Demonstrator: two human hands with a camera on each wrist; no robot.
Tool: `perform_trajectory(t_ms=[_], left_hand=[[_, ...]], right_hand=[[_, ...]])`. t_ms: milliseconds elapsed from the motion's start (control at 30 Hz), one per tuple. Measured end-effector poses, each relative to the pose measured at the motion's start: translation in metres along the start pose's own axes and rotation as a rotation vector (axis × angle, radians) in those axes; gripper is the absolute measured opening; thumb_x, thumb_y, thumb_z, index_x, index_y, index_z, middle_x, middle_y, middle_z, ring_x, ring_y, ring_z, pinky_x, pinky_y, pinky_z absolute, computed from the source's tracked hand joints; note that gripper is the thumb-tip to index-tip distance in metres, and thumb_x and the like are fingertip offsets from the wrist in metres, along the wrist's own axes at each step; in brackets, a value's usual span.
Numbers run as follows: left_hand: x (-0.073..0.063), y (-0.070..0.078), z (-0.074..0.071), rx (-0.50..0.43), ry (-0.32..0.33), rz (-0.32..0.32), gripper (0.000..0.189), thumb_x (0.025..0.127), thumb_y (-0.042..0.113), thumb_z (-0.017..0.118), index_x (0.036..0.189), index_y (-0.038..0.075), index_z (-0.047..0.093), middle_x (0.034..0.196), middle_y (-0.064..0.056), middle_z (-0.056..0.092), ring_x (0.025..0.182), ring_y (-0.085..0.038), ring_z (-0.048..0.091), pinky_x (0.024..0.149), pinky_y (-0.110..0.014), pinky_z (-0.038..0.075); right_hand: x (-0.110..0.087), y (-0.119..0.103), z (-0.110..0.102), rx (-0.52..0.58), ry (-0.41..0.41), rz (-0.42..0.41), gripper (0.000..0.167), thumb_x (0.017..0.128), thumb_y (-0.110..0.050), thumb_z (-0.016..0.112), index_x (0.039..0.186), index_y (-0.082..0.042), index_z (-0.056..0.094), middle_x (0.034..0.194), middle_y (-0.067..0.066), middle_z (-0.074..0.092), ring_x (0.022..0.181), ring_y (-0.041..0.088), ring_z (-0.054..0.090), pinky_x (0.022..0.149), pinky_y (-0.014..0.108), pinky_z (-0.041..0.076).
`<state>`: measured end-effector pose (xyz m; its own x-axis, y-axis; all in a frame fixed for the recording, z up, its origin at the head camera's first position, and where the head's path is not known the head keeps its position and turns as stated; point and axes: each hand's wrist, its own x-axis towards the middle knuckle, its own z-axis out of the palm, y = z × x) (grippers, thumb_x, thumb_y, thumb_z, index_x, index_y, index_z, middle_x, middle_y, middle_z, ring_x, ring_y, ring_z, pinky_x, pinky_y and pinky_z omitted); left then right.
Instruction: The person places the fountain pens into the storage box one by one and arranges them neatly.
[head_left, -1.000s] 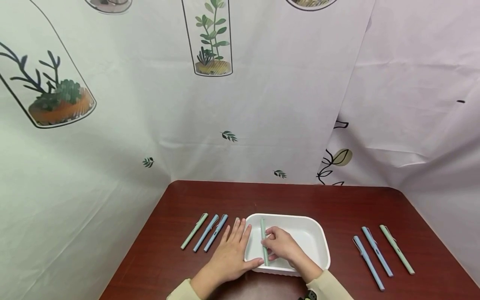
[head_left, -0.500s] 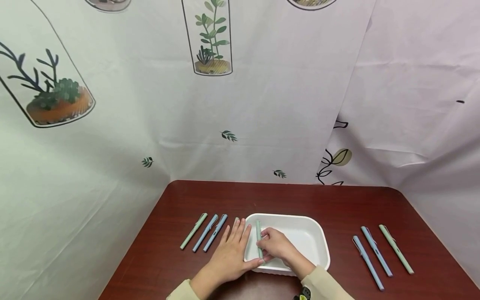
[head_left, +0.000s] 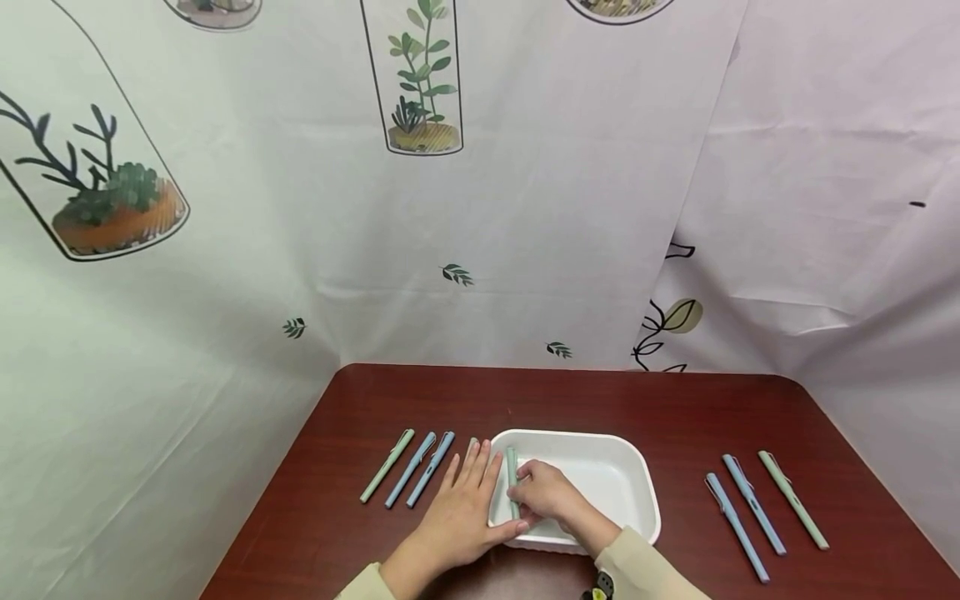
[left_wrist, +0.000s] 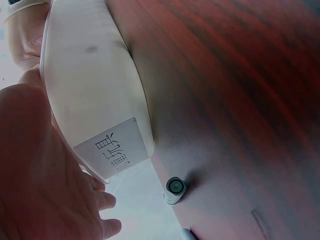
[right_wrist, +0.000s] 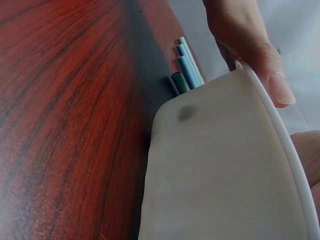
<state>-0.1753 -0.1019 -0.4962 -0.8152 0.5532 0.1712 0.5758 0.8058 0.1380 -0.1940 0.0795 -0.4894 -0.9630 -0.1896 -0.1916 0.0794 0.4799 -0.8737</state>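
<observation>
A white plastic tray (head_left: 607, 479) sits on the table. My right hand (head_left: 551, 493) reaches inside it and pinches a pale green pen (head_left: 512, 467), which lies lengthwise near the tray's left wall. My left hand (head_left: 459, 504) lies over the tray's left edge, fingers straight and slightly spread, thumb on the near rim. In the right wrist view the left thumb (right_wrist: 281, 90) rests over the rim. Beyond my left fingers the end of another pen (left_wrist: 175, 189) shows in the left wrist view; the left hand mostly hides it in the head view.
Left of the tray lie a green pen (head_left: 387, 467) and two blue pens (head_left: 411, 471) (head_left: 431, 471). On the right are two blue pens (head_left: 737, 527) (head_left: 754, 504) and a green pen (head_left: 793, 500). A printed label (left_wrist: 115, 150) marks the tray's outer wall. Patterned cloth (head_left: 525, 208) hangs behind the table (head_left: 712, 408).
My right hand has shifted left and slightly nearer with the green pen, bringing it close to the tray's left wall. My left hand has stayed in place.
</observation>
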Motion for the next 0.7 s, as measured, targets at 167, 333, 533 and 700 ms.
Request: perform_trajectory(t_ms=[167,333,533,700], left_hand=[[0.0006,0.0003,0.0001,-0.003,-0.003,0.000,0.101,0.093,0.079,0.037,0.157,0.002,0.032,0.165,-0.022,0.021,0.153,-0.038,0.020,0.120,-0.058,0.022],[0.0005,0.0009,-0.0001,0.004,0.006,0.001,0.101,0.092,0.079,0.038,0.157,0.001,0.034,0.164,-0.024,0.024,0.153,-0.039,0.021,0.120,-0.058,0.023],[0.0007,0.0012,-0.0004,-0.004,0.005,-0.003,0.101,0.092,0.079,0.038,0.157,0.001,0.034,0.165,-0.023,0.023,0.153,-0.039,0.021,0.120,-0.057,0.022],[0.0007,0.0010,0.0003,-0.011,-0.003,-0.006,0.102,0.092,0.079,0.038,0.157,0.001,0.033,0.165,-0.022,0.022,0.153,-0.039,0.020,0.120,-0.058,0.022]], right_hand=[[0.0011,-0.0002,0.0015,-0.022,0.001,-0.001,0.028,0.087,-0.007,0.069,0.108,0.010,0.060,0.068,0.007,0.063,0.052,0.010,0.059,0.049,0.024,0.050],[0.0016,-0.0002,0.0029,-0.025,-0.001,-0.002,0.025,0.087,-0.006,0.069,0.105,0.010,0.060,0.066,0.006,0.063,0.051,0.009,0.059,0.048,0.023,0.049],[0.0033,0.0016,0.0045,-0.050,0.006,0.003,0.023,0.088,-0.007,0.070,0.104,0.008,0.061,0.063,0.005,0.063,0.051,0.008,0.058,0.049,0.022,0.047],[0.0038,0.0023,0.0051,-0.066,0.015,-0.003,0.022,0.087,-0.006,0.070,0.102,0.007,0.061,0.062,0.005,0.063,0.050,0.008,0.058,0.049,0.022,0.047]])
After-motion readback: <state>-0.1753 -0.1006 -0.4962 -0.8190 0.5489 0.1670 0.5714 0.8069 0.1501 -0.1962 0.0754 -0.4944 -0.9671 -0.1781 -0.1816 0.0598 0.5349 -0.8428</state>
